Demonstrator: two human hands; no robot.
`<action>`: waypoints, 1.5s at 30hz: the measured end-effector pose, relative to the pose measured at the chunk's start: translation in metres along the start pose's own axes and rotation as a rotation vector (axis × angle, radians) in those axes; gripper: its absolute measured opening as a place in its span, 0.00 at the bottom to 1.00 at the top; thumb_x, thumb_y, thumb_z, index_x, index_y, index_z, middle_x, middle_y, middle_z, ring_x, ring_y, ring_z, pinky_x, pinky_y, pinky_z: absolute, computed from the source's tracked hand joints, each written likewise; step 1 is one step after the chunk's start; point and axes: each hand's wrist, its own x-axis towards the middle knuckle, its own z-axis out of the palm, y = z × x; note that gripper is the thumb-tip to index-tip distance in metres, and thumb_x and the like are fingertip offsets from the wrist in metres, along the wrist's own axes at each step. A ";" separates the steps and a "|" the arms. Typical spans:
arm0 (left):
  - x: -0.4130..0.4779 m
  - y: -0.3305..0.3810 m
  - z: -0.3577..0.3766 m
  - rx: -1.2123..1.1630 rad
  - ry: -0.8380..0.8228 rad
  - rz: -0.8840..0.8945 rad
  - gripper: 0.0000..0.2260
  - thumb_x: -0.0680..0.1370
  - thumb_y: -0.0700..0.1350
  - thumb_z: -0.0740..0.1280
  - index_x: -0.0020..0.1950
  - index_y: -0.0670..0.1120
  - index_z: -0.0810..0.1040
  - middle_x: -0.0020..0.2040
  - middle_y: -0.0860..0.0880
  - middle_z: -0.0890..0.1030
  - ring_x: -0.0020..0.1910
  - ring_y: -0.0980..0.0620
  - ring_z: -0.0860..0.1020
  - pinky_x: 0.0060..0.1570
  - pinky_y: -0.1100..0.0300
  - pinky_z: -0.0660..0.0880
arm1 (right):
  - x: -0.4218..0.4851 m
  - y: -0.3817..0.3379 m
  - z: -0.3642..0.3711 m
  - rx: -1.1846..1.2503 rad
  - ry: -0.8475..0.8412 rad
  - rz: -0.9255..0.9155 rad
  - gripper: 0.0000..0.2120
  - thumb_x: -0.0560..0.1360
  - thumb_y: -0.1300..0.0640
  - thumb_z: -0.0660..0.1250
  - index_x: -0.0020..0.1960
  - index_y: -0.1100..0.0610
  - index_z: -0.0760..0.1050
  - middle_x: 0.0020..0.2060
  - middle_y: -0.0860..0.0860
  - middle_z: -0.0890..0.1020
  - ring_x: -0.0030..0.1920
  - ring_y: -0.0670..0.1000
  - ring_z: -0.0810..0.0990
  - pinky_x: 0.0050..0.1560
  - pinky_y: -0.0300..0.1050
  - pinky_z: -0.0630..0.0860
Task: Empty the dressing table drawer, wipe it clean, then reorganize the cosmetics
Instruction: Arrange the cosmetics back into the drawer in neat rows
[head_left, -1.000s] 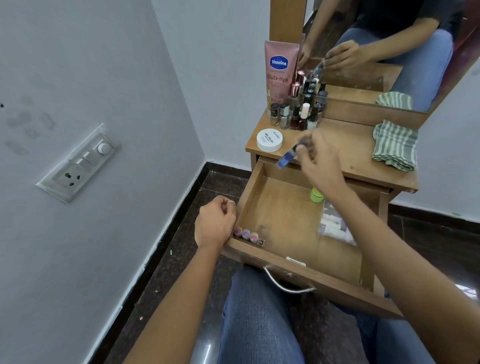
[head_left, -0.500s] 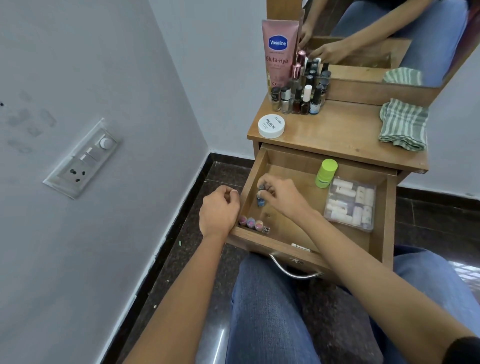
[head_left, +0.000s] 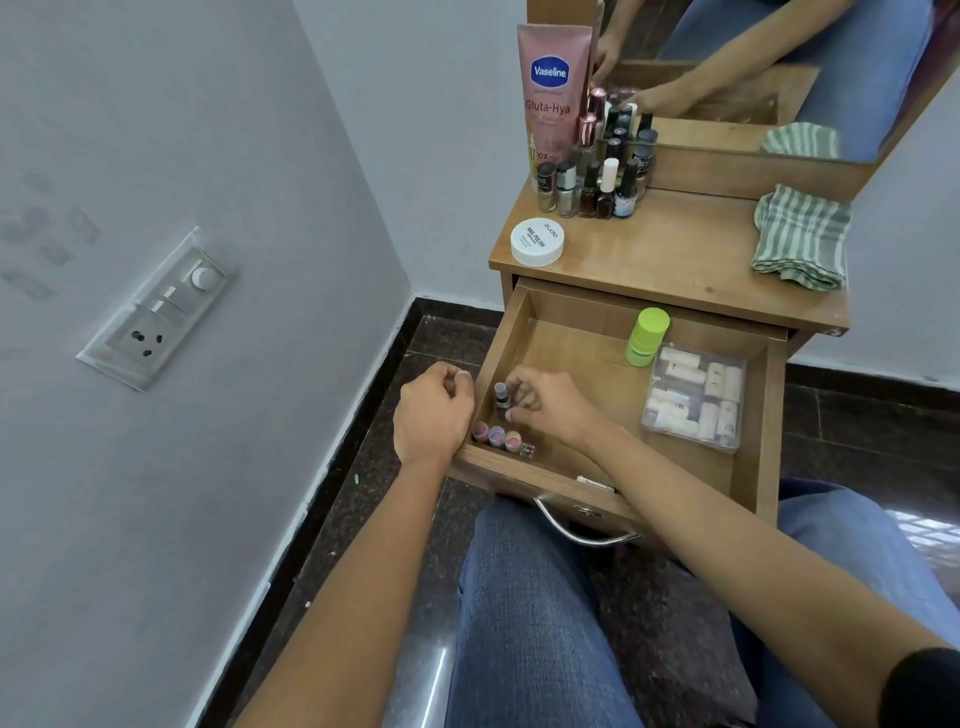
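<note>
Drawer (head_left: 582, 358): right hand (head_left: 550, 408) pinches small bottle (head_left: 501, 398); left hand (head_left: 431, 410) fisted.

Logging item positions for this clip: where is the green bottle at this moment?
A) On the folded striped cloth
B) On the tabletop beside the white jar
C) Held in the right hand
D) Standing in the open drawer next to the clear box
D: the green bottle stands upright near the back of the open drawer, beside the clear box, with neither hand on it.

Switch panel (head_left: 156, 309) with a socket on the grey wall (head_left: 208, 130), dark speckled floor (head_left: 363, 493) down below.
</note>
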 end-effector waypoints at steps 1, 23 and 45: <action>0.000 0.000 0.000 0.003 0.001 0.001 0.09 0.79 0.51 0.61 0.45 0.51 0.79 0.37 0.54 0.80 0.38 0.52 0.79 0.38 0.57 0.75 | 0.000 0.001 0.001 0.005 -0.024 0.009 0.14 0.72 0.66 0.72 0.56 0.61 0.75 0.44 0.53 0.79 0.40 0.45 0.78 0.41 0.30 0.75; -0.001 -0.001 0.000 0.000 -0.008 0.003 0.09 0.79 0.52 0.61 0.44 0.52 0.79 0.35 0.54 0.80 0.37 0.53 0.79 0.40 0.54 0.78 | 0.006 0.013 -0.005 -0.220 0.052 -0.149 0.06 0.75 0.66 0.65 0.52 0.61 0.74 0.46 0.54 0.76 0.42 0.51 0.78 0.47 0.52 0.78; -0.001 0.004 -0.003 0.011 -0.048 -0.027 0.09 0.79 0.51 0.61 0.43 0.53 0.77 0.32 0.54 0.80 0.34 0.55 0.79 0.37 0.57 0.77 | 0.133 -0.075 -0.237 -0.447 0.604 0.028 0.13 0.73 0.59 0.68 0.55 0.63 0.76 0.47 0.57 0.80 0.49 0.57 0.78 0.48 0.50 0.76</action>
